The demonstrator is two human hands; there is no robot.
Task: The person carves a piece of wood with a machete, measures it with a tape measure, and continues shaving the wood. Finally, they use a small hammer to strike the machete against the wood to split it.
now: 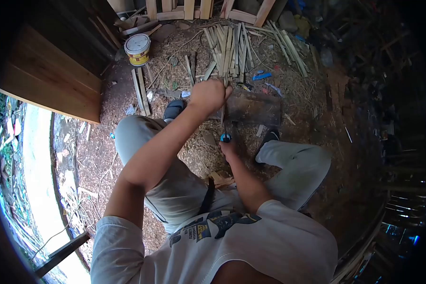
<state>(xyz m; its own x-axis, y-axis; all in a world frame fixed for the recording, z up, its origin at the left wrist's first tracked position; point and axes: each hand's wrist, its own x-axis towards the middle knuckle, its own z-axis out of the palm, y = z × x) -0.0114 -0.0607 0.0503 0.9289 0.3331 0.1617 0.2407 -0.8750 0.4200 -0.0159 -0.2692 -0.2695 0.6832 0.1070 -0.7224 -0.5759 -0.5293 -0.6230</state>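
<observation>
My left hand (pixel 208 96) is closed round the upper part of a thin upright strip (pixel 223 110) in front of me. Below it, my right hand (pixel 229 149) grips a tool with a blue-and-black handle (pixel 226 137). The tool's dark narrow blade points away from me and meets or overlaps the strip; the exact contact is too small to tell. A dark flat board (pixel 255 110) lies on the ground just beyond my right hand. Many split strips (pixel 227 45) are spread on the ground past my left hand.
A white-lidded yellow bucket (pixel 138 49) stands at the upper left. A wooden panel (pixel 52 80) leans at the left. Wooden frames (pixel 189 9) are at the top. Wood shavings, a blue object (pixel 261 76) and loose sticks (pixel 141 92) litter the ground.
</observation>
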